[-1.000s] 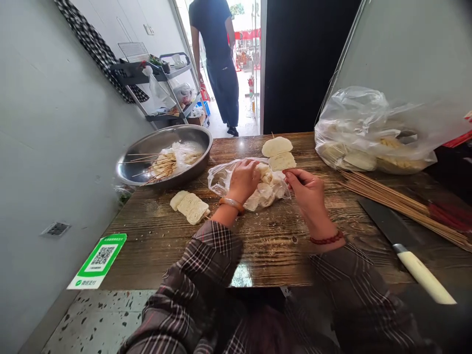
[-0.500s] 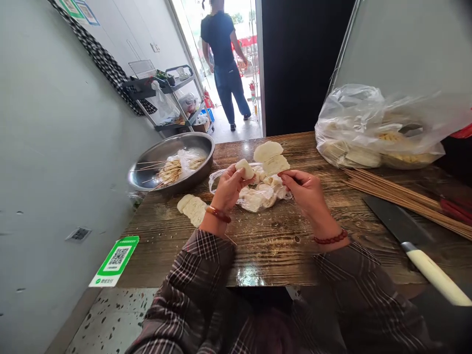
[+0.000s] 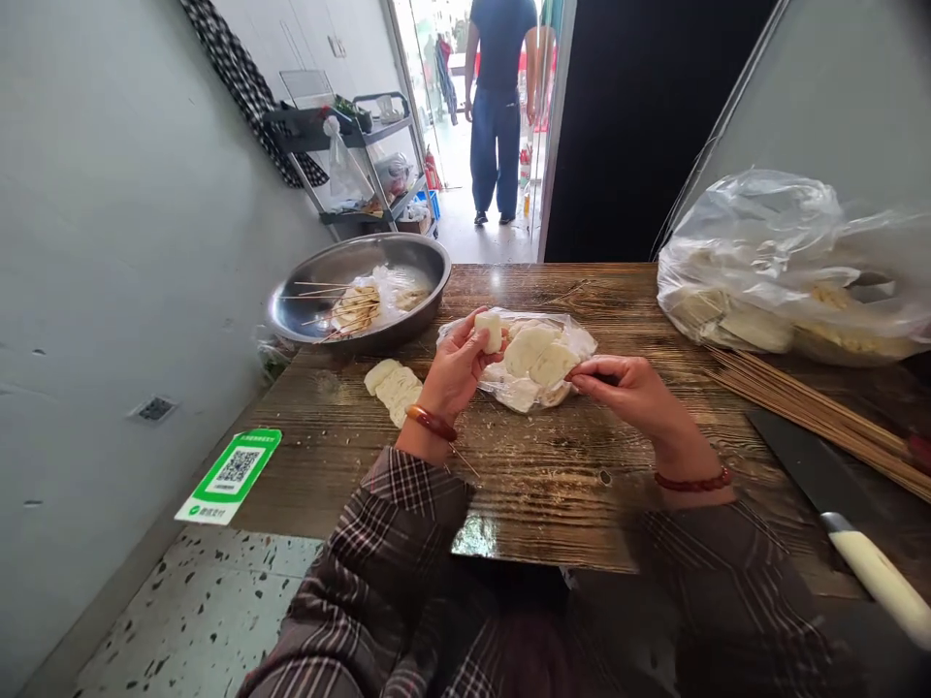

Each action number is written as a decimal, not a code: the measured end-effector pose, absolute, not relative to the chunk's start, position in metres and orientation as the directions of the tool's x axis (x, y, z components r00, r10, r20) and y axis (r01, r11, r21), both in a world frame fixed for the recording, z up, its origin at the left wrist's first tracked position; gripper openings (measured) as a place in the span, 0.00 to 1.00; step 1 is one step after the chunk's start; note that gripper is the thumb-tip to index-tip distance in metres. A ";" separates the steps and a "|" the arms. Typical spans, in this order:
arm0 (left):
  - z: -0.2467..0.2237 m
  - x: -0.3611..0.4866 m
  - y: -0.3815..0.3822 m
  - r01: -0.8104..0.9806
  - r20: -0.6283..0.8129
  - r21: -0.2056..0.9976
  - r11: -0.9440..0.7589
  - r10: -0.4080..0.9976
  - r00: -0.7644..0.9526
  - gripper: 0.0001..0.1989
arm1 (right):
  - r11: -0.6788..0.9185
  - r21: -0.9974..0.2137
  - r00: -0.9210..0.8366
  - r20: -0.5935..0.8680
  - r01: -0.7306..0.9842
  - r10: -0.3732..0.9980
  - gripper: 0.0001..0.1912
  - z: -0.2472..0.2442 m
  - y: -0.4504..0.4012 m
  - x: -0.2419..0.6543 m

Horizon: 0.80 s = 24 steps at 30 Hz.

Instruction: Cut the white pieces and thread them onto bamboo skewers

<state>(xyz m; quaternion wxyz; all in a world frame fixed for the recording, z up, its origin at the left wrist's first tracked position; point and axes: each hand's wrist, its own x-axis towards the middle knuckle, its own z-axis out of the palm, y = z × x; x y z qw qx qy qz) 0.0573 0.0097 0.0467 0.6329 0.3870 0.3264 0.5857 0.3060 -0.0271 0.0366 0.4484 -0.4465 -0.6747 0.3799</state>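
Observation:
My left hand (image 3: 455, 366) is closed round a small, thick, pale piece of dough-like food (image 3: 490, 332), with the thumb pressed on its side. Between thumb and fingertips, my right hand (image 3: 624, 386) pinches the edge of two joined flat pale slices (image 3: 536, 353), bread-like in look. Both hands are above an opened clear plastic bag (image 3: 518, 396) of similar pale pieces on the wooden table. Left of it, a strip of overlapping pale slices (image 3: 397, 391) lies flat. A thin stick (image 3: 465, 460) lies near my left wrist, partly hidden.
A steel basin (image 3: 291, 325) with skewered pieces stands at the back left. To the right are a big plastic bag (image 3: 756, 233), a bundle of skewers (image 3: 815, 407) and a knife (image 3: 865, 553). A cart (image 3: 349, 141) and a person (image 3: 498, 107) are beyond the table.
The slices in my right hand have come lower and tilted over the bag. My left hand still holds its piece. The view has shifted, and the person in the doorway has moved.

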 end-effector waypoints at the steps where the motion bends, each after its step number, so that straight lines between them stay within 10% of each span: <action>1: 0.047 0.057 0.010 -0.487 0.039 0.873 0.018 0.993 0.107 0.24 | 0.318 -0.910 -0.198 0.271 0.265 0.942 0.12 0.036 -0.027 0.306; 24: 0.044 0.057 0.011 -0.426 0.085 0.903 -0.050 0.994 0.064 0.27 | 0.363 -0.870 -0.224 0.301 0.335 0.927 0.10 0.031 -0.025 0.305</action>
